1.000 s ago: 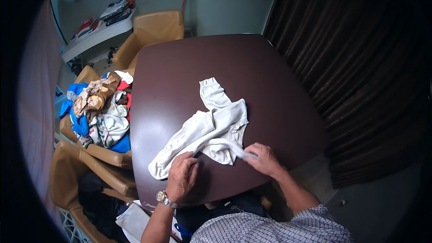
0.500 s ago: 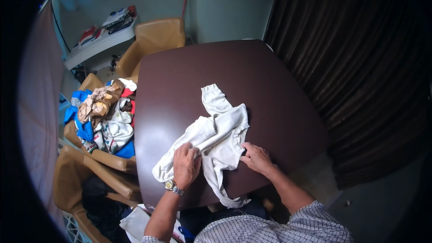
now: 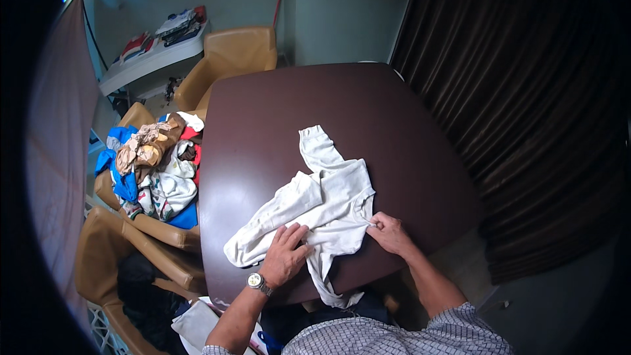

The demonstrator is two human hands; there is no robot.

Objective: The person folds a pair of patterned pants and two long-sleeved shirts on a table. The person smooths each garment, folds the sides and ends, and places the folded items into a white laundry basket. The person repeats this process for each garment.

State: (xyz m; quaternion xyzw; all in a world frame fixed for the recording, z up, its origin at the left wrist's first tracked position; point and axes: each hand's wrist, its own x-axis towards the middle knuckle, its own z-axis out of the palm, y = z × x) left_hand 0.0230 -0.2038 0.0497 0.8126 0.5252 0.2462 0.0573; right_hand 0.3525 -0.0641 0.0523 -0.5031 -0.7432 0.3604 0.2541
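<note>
A white long-sleeved shirt [image 3: 335, 210] lies sideways on the dark brown table [image 3: 263, 112], its neckline toward the right and its hem toward the left. One sleeve stretches to the far side; the other hangs over the near table edge. My left hand [image 3: 286, 256], with a metal watch on the wrist, rests on the shirt's near side, fingers spread and flat. At the neckline, my right hand [image 3: 390, 233] pinches the shirt's collar edge between thumb and fingers.
A heap of mixed clothes [image 3: 158, 171] fills a tan chair left of the table. Another tan chair [image 3: 240, 56] stands at the far left corner, near a white shelf [image 3: 154, 52] with folded cloth. A dark curtain [image 3: 526, 105] hangs on the right.
My left hand has flattened and shifted right across the shirt. My right hand has moved slightly right with the collar, and the shirt body lies smoother and more spread.
</note>
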